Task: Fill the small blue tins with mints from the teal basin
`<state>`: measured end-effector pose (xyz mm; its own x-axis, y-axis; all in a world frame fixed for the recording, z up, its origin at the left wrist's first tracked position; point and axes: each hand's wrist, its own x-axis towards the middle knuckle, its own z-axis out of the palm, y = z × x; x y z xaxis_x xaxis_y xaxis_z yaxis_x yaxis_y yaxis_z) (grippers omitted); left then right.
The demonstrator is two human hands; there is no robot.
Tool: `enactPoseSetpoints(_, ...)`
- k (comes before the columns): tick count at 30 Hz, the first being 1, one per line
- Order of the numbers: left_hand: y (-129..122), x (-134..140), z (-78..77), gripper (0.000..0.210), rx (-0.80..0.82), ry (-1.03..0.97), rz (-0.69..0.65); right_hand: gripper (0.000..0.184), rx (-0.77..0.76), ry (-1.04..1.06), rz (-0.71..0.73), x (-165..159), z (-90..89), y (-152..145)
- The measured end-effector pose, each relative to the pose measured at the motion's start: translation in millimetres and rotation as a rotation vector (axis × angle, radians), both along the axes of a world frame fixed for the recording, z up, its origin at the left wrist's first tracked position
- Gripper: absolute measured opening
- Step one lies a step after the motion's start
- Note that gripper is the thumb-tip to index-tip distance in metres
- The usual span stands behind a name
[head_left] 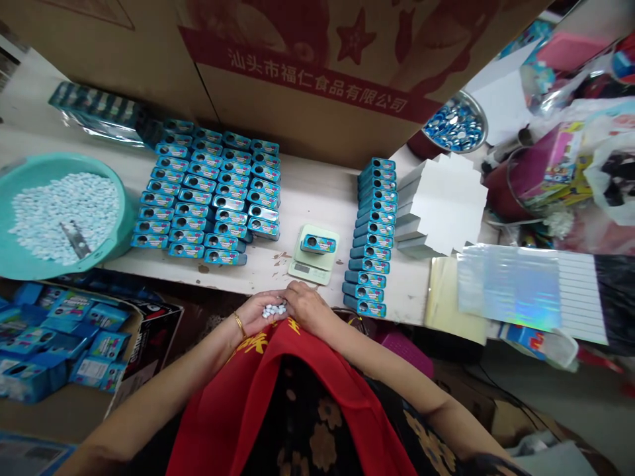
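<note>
My left hand point(258, 313) is cupped palm up at the front of the table, cradling a small heap of pale blue-white candies point(274, 310). Against its fingertips rests my right hand point(308, 307), fingers curled inward at the edge of the heap; whatever they pinch is hidden. Just beyond my hands stands a pale green kitchen scale point(310, 272), bearing one small blue tin point(318, 243) with a dark round hole in its top. Rows of similar blue tins point(191, 210) fill the left of the table, and a single column of tins point(370, 258) lines the right.
At the far left, a turquoise basin point(126, 218) holds loose candies and a metal scoop-like tool point(75, 239). A large cardboard carton point(297, 125) blocks the back. To the right are white card pieces point(446, 198), a bowl of shiny caps point(456, 122) and holographic sheets point(510, 284).
</note>
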<state>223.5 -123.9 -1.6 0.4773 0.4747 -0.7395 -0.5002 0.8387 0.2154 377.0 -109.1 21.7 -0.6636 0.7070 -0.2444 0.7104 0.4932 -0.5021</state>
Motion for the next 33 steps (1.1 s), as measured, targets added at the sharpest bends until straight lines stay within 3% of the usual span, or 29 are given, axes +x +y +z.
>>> enactPoseSetpoints(7, 11, 7, -3.7, 0.028, -0.009, -0.099, 0.021, 0.017, 0.041, 0.066, -0.005, 9, -5.5, 9)
enactPoseSetpoints(13, 40, 11, 7.9, 0.038, 0.006, -0.158, 0.113, 0.017, 0.184, 0.379, -0.269, 31, -1.2, 58)
enactPoseSetpoints(19, 44, 7, 12.0, 0.036, 0.022, -0.138, 0.136, 0.019, 0.251, 0.221, -0.356, 44, -10.2, 100)
enactPoseSetpoints(23, 31, 6, 8.7, 0.031, -0.033, -0.159, 0.171, 0.022, 0.285, 0.215, -0.346, 36, -3.4, 80)
enactPoseSetpoints(28, 17, 8, 3.0, 0.019, -0.173, -0.202, 0.266, 0.026, 0.207, 0.135, 0.026, 1, 11.9, 20)
enactPoseSetpoints(33, 7, 6, 0.7, 0.021, -0.22, -0.188, 0.252, 0.025, 0.138, 0.057, 0.105, -9, 11.3, -1)
